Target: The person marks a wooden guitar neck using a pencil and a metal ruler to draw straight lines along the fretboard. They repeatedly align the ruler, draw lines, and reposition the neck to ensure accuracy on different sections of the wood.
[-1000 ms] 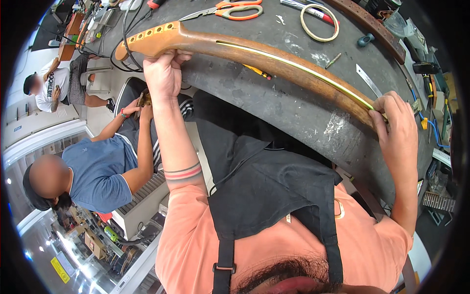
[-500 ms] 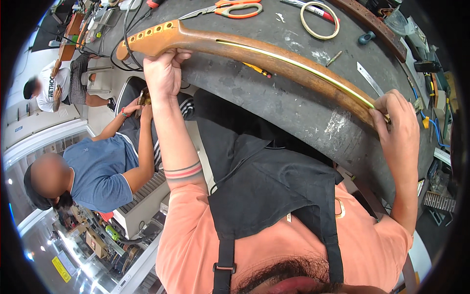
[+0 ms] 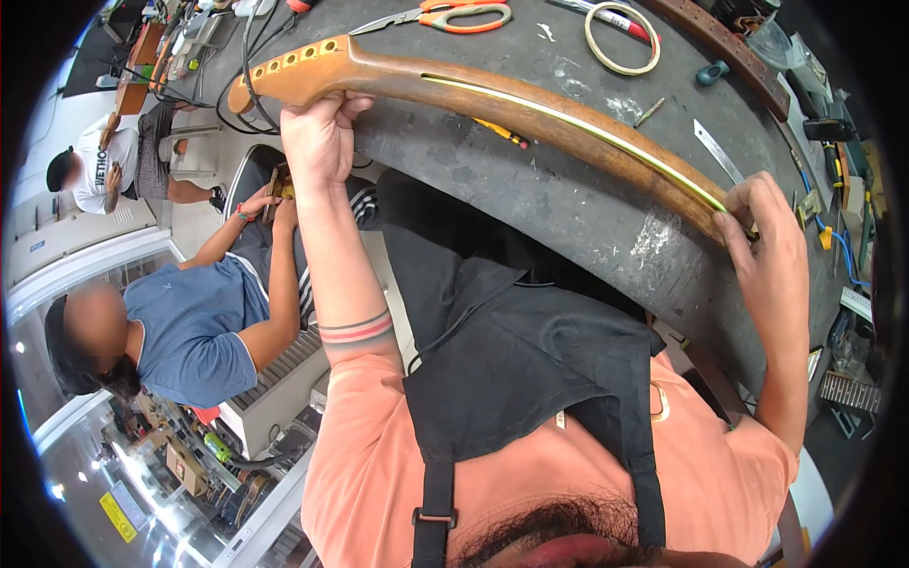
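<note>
A brown wooden guitar neck [image 3: 530, 118] stretches over the near side of the dark workbench. Its headstock [image 3: 298, 71], with a row of tuner holes, points left. My left hand [image 3: 320, 137] grips the neck from below where the headstock begins, its fingers curled around the wood. At the other end, my right hand [image 3: 765, 222] pinches the heel between thumb and fingers. Along the neck's back runs a long narrow groove with a pale yellow-green strip [image 3: 606, 140] in it. The strip's right end reaches my right thumb and fingertips.
On the workbench [image 3: 568, 213] lie orange-handled scissors [image 3: 464, 14], a tape roll [image 3: 622, 38], a yellow pencil [image 3: 502, 133] and a metal ruler [image 3: 717, 151]. Black cables [image 3: 248, 66] hang by the headstock. To the left sits a co-worker in blue [image 3: 194, 322], holding a small object; another person [image 3: 104, 166] is farther off.
My hands and the guitar neck stay almost in place, with only a very slight shift. The seated co-worker's head and hands have moved a little.
</note>
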Tool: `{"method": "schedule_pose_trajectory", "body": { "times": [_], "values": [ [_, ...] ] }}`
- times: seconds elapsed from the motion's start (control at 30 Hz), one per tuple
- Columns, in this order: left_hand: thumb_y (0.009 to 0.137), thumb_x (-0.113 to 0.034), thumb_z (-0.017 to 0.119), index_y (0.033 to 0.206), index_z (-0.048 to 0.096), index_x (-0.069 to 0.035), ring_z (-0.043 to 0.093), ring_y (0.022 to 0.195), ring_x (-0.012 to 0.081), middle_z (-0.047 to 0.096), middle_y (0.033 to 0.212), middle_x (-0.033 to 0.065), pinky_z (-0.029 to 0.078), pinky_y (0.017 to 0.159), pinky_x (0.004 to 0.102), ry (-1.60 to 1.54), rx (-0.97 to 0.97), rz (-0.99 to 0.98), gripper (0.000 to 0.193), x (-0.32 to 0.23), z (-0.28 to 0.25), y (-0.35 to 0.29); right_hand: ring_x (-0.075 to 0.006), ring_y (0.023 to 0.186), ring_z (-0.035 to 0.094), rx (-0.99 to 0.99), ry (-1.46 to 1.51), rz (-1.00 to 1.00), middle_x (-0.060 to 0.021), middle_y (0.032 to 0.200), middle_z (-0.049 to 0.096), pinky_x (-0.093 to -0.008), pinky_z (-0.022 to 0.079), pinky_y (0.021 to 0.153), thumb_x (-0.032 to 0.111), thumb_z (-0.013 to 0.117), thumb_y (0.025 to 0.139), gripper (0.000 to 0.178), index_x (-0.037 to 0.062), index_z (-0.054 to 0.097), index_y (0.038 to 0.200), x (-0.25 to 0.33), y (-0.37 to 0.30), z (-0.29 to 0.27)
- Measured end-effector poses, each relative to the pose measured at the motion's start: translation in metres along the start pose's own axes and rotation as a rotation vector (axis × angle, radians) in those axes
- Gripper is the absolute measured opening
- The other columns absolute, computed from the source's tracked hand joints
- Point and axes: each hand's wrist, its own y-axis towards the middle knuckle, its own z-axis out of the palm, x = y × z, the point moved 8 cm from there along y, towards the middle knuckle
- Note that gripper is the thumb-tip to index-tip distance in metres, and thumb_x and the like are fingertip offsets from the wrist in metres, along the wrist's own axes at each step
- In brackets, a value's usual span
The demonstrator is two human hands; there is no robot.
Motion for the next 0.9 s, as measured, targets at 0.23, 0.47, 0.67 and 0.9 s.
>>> {"method": "schedule_pose_trajectory", "body": {
  "times": [0.23,0.47,0.67,0.9],
  "values": [
    [0.105,0.013,0.062,0.132,0.072,0.002,0.081,0.095,0.0264,0.08,0.118,0.013,0.07,0.076,0.0367,0.005,0.005,-0.002,0.031,0.0,0.001,0.0,-0.0396,0.099,0.067,-0.052,-0.115,-0.101,-0.0153,0.104,0.065,-0.047,0.052,0.09,0.001,0.078,0.096,0.015,-0.0003,0.066,0.104,0.011,-0.004,-0.001],
    [0.106,0.012,0.061,0.13,0.072,0.003,0.078,0.093,0.0269,0.079,0.115,0.0136,0.063,0.077,0.0365,0.001,0.031,-0.014,0.028,0.0,0.004,0.0,-0.0383,0.098,0.067,-0.08,-0.019,-0.09,-0.014,0.105,0.066,-0.0458,0.052,0.088,0.002,0.077,0.098,0.011,0.0003,0.067,0.103,0.016,-0.002,0.0],
    [0.106,0.012,0.06,0.127,0.073,0.005,0.076,0.093,0.0275,0.079,0.113,0.0148,0.06,0.078,0.0364,0.024,-0.003,-0.036,0.025,-0.002,0.009,-0.001,-0.0378,0.094,0.065,-0.054,-0.132,-0.13,-0.0131,0.105,0.067,-0.0459,0.05,0.085,0.003,0.076,0.099,0.011,0.0005,0.067,0.105,0.012,-0.003,0.0],
    [0.106,0.012,0.06,0.126,0.072,0.006,0.076,0.093,0.0279,0.079,0.113,0.0156,0.06,0.079,0.0365,0.037,0.0,-0.03,0.025,-0.002,0.006,-0.001,-0.0385,0.097,0.066,-0.075,-0.028,-0.056,-0.0133,0.106,0.066,-0.0463,0.051,0.088,0.0,0.076,0.098,0.012,0.0007,0.066,0.105,0.005,-0.002,0.003]
  ]
}}
